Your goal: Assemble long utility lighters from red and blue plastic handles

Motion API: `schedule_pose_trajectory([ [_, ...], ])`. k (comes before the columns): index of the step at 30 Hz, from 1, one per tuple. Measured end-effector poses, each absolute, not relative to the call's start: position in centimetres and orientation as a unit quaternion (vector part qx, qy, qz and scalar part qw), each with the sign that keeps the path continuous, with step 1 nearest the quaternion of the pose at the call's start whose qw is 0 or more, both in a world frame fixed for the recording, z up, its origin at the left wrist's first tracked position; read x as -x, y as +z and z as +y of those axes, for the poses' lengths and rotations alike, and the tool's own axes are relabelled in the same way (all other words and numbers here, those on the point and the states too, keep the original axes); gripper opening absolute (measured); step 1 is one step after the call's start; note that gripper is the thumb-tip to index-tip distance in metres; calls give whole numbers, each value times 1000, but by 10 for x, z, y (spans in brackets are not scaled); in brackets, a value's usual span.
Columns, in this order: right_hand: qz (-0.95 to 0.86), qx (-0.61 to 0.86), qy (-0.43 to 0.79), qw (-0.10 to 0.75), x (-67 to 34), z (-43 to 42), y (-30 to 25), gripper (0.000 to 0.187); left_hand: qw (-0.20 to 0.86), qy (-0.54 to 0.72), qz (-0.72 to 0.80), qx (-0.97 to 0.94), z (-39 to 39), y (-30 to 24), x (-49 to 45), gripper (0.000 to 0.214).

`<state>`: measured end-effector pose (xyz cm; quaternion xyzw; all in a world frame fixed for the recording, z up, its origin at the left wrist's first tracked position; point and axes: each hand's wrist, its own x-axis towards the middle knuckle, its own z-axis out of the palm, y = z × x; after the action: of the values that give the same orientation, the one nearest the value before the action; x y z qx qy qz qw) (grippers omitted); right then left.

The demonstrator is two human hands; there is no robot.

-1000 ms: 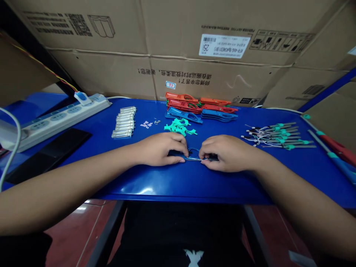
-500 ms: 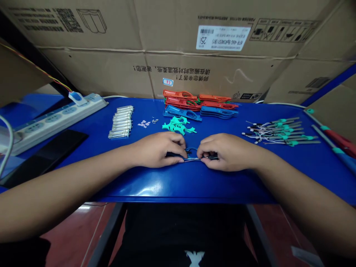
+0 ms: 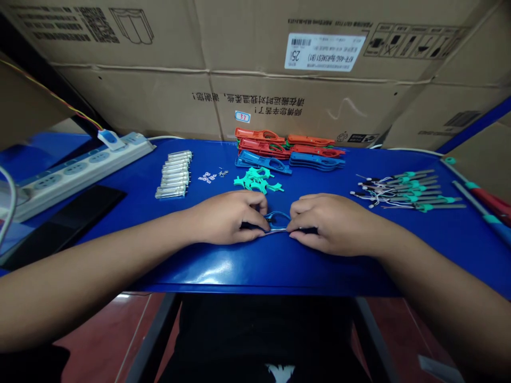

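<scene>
Between my hands, just above the front part of the blue tabletop, is a blue plastic shell (image 3: 280,214) with an oval ring. A thin pale wire (image 3: 276,231) runs along its near side. My left hand (image 3: 233,218) is closed, thumb and fingers pinching the shell's left part. My right hand (image 3: 331,223) is closed at its right end, fingertips pressed by the wire; what sits inside its grip is mostly hidden. Behind the hands lies a heap of small turquoise plastic pieces (image 3: 257,181).
Red shells (image 3: 263,148) and blue shells (image 3: 317,160) are stacked at the back. Clear parts (image 3: 173,175) line up at left, beside tiny white pieces (image 3: 206,177). Wired metal rods (image 3: 419,191) lie right. A power strip (image 3: 75,170) and black slab (image 3: 66,226) occupy the left.
My right hand has shifted slightly right and toward me, its fingers closing lower over the dark part that showed in it. More of the blue ring shows between my hands.
</scene>
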<state>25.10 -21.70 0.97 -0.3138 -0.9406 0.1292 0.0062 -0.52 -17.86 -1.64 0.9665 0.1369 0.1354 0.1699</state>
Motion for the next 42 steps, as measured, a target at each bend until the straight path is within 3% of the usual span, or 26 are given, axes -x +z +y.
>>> schedule_pose_trajectory([
  [14, -921, 347, 177, 28, -285, -198, 20, 25, 260, 132, 164, -942, -175, -19, 6, 20],
  [27, -928, 318, 194, 4, -277, -196, 11, 25, 252, 139, 163, -944, -173, -20, 6, 19],
  [42, -908, 392, 148, -4, -266, -205, 10, 16, 249, 140, 170, -943, -173, -20, 5, 17],
])
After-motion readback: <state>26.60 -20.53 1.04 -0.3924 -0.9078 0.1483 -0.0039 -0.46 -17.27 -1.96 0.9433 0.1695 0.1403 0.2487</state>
